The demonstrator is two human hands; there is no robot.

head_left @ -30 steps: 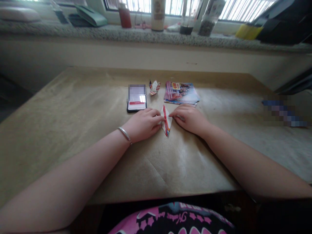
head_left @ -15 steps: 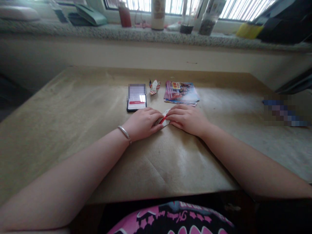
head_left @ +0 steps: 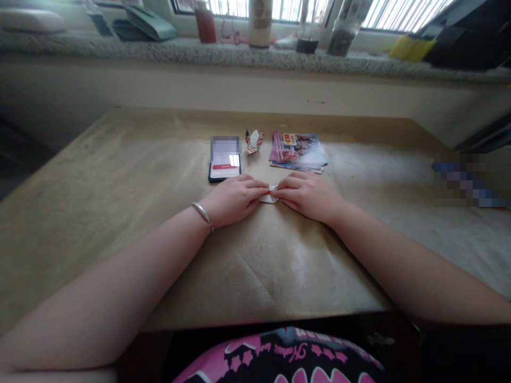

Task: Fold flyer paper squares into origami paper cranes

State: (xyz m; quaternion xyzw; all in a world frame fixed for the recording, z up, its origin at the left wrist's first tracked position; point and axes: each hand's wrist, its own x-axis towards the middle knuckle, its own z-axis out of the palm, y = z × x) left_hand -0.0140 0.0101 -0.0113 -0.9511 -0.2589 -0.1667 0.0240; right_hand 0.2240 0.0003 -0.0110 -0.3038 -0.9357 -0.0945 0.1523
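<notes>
The left hand has its thumb and fingers drawn together on one end of a small folded paper, and the right hand is closed on the other end, the two sets of fingertips almost meeting. A silver bangle circles the left wrist. Take the paper as the middle of a dial, twelve towards the window: the left hand sits at nine, the right at three. The paper lies low over the brown table, white with a touch of red; its folds I can't really make out, since the fingers cover most of it.

A phone with a lit screen lies flat at ten o'clock, just beyond the left hand. At one is a stack of glossy leaflets. Just short of twelve stands another folded paper piece, a striped ornament. Farthest, straight at twelve, bottles line the speckled windowsill.
</notes>
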